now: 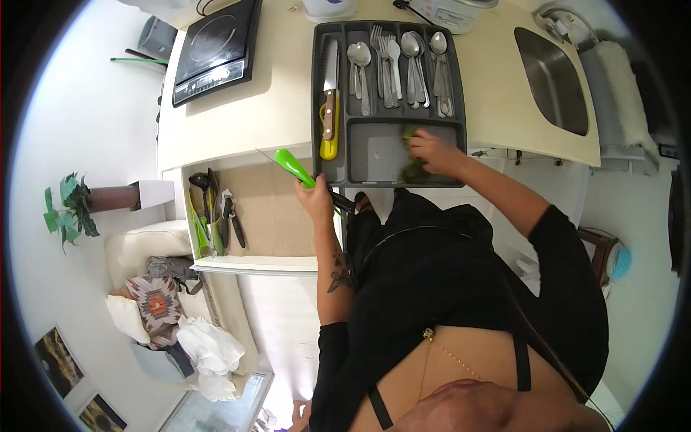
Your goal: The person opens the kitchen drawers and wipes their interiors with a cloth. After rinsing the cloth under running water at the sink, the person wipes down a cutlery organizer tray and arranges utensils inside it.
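My left hand (pixel 314 196) is closed around a bright green-handled knife (pixel 291 165), its thin blade pointing up and left over the counter edge. A black-handled item (pixel 342 202) also sticks out of that hand on the right; its kind is hidden. My right hand (pixel 436 153) grips a dark green cloth (pixel 414 171), blurred by motion, in the wide front compartment of a grey cutlery tray (pixel 461 126). Behind, spoons (pixel 361 75), forks (pixel 385 68) and more spoons (pixel 440 79) fill the slots. A wooden-handled knife (pixel 330 93) and a yellow-handled tool (pixel 328 147) lie in the left slot.
Below the counter at left, an open drawer (pixel 277 209) holds black and green utensils (pixel 207 209) along its left side. An induction cooker (pixel 216 50) stands on the counter (pixel 281 93). A sink (pixel 554 79) is at right. A sofa (pixel 137 245) is at left.
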